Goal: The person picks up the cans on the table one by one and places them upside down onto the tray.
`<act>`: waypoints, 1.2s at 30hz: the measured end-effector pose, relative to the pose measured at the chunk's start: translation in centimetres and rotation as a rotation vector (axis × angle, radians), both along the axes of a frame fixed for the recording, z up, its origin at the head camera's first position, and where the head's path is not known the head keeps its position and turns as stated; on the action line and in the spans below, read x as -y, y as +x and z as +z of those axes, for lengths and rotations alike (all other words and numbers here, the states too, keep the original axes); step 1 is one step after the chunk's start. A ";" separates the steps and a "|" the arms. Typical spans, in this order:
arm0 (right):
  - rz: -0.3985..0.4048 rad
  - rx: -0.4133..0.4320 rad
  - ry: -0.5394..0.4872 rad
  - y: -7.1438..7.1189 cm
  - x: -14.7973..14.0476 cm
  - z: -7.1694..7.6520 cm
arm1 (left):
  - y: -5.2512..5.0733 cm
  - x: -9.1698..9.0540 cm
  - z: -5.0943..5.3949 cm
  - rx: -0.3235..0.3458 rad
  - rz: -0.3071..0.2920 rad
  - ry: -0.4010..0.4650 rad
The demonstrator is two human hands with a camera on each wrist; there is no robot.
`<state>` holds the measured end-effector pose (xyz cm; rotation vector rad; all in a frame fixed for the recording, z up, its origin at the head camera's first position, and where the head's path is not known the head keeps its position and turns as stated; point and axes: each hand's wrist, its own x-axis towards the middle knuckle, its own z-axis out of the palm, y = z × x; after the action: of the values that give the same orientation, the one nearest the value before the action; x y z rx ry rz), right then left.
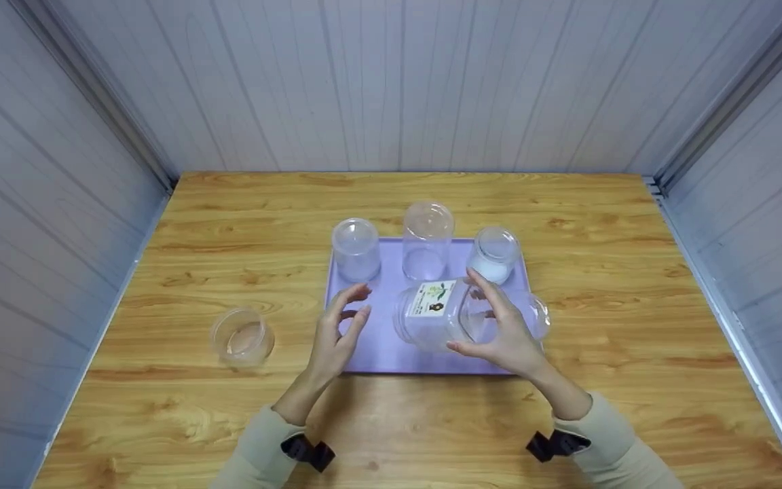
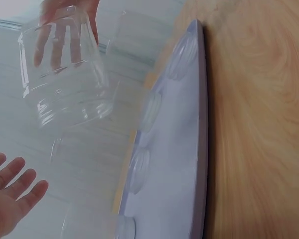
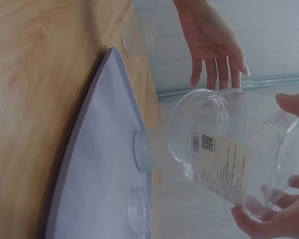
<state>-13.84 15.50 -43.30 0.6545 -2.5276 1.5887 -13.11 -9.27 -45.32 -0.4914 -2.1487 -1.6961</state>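
Observation:
My right hand [image 1: 503, 333] grips a clear plastic jar [image 1: 432, 322] by its right end and holds it on its side above the purple tray [image 1: 370, 356]. A label with a green plant picture faces up on the jar; in the right wrist view, a second label [image 3: 222, 167] shows a barcode and small print. The jar's ridged end points left. My left hand [image 1: 338, 333] is raised over the tray's left edge, fingers loosely bent and apart from the jar, holding nothing. The left wrist view shows its fingers [image 2: 20, 186] spread.
Along the tray's back stand a clear jar [image 1: 356, 251], a taller jar [image 1: 427, 238] and a jar with a whitish lower part [image 1: 494, 255]. Another clear container [image 1: 537, 316] is partly hidden behind my right hand. A clear round tub [image 1: 242, 336] rests on the wooden table [image 1: 160, 394], left.

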 end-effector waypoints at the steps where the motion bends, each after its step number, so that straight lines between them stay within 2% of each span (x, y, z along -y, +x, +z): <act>1: -0.003 -0.008 0.024 -0.2 -0.1 -0.4 | 0.0 0.2 0.0 -0.001 0.008 -0.015; 4: -0.003 -0.026 0.086 -0.7 -0.4 -1.5 | -0.3 0.8 -0.3 -0.018 0.025 -0.079; 10: 0.008 -0.046 0.174 -1.3 -0.4 -2.0 | -1.5 2.6 -2.7 -0.009 0.064 -0.191; 12: 0.005 -0.041 0.203 -1.4 -0.3 -2.0 | -1.7 3.1 -3.1 0.004 0.078 -0.226; 17: 0.033 -0.055 0.274 -1.6 0.1 -1.8 | -1.7 4.3 -3.2 0.025 0.105 -0.302; 24: 0.099 -0.085 0.363 -2.0 0.6 -2.1 | -1.8 5.5 -3.1 0.070 0.167 -0.462; 31: 0.128 -0.069 0.446 -2.2 0.8 -2.4 | -2.1 6.7 -3.1 0.068 0.228 -0.504; 36: 0.134 -0.044 0.519 -2.3 1.2 -2.1 | -2.2 7.6 -2.9 0.127 0.251 -0.548</act>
<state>-16.15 14.29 -45.44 0.9078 -2.9296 0.9199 -15.35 -16.86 -48.20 -0.2367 -2.6390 -1.0213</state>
